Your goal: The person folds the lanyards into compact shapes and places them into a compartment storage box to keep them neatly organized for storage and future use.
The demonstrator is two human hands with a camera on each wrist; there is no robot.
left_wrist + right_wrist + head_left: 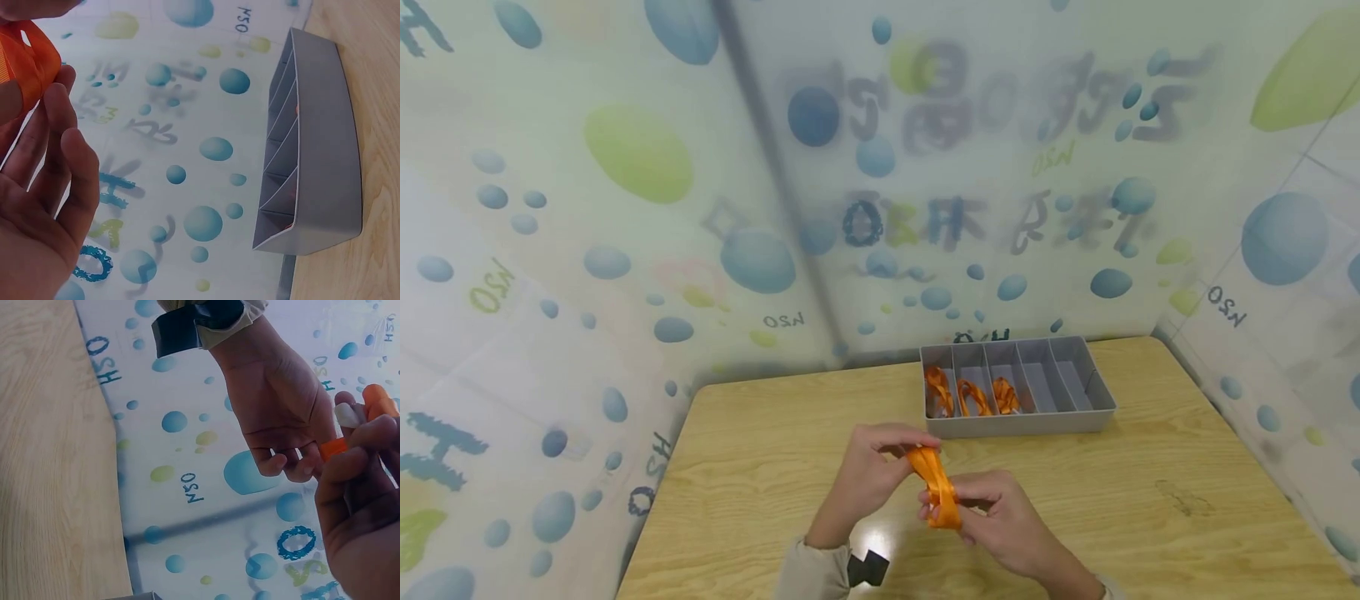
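Both hands hold a folded band of orange ribbon above the front of the table. At its upper end, my left hand pinches it between thumb and fingers. Lower down, my right hand grips the band near its bottom loop. The left wrist view shows the looped ribbon at the fingertips, partly cut off by the frame edge. A small white piece shows beside the orange band in the right wrist view; its kind is unclear.
A grey divided tray stands at the back of the wooden table. Orange ribbon bundles lie in its three left compartments; the two right ones show bare floors. Patterned white sheeting encloses the table behind and at the sides.
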